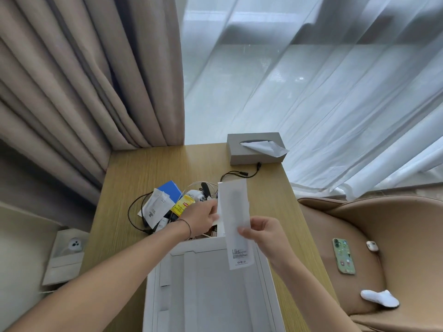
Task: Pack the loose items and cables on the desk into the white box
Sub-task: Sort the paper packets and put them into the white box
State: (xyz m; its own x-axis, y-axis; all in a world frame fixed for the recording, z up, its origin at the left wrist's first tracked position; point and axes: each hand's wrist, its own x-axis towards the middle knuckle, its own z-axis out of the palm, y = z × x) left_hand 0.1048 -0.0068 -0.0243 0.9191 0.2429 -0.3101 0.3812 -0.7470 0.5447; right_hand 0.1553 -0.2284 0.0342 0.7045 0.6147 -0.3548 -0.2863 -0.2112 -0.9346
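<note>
A long white paper sleeve (233, 207) with a dark shape inside stands upright above the open white box (211, 283) at the desk's near edge. My right hand (261, 233) pinches the sleeve's lower right edge. My left hand (202, 218) holds its left edge over the pile. Behind the box lies a heap of loose items: a white sachet (155, 207), a blue booklet (171, 189), a yellow tea packet (182, 204), white cables (199, 195) and a thin black cable (130, 212). Another black cable (242, 174) lies by the tissue box.
A grey tissue box (255, 149) stands at the desk's far edge. To the right is a tan armchair (383, 236) with a green phone (343, 256), an earbud case (372, 246) and a white sock (380, 298). Curtains hang behind. A wall socket (72, 245) sits low left.
</note>
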